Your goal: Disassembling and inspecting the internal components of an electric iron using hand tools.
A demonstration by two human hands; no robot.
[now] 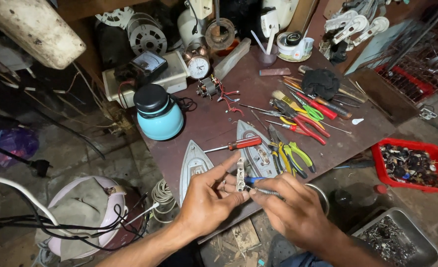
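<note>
We note a cluttered dark-brown wooden workbench (pixel 204 128), its near edge crowded; left hand (pixel 206 200) pinches a small white metal bracket (pixel 240 178), right hand (pixel 293 207) clamps a blue-handled tool with coiled spring (pixel 263 188).

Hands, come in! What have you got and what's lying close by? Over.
Left hand pinches small white metal part. Right hand holds coiled-spring wire against it. Red-handled screwdriver and two iron soleplates lie just beyond.
</note>
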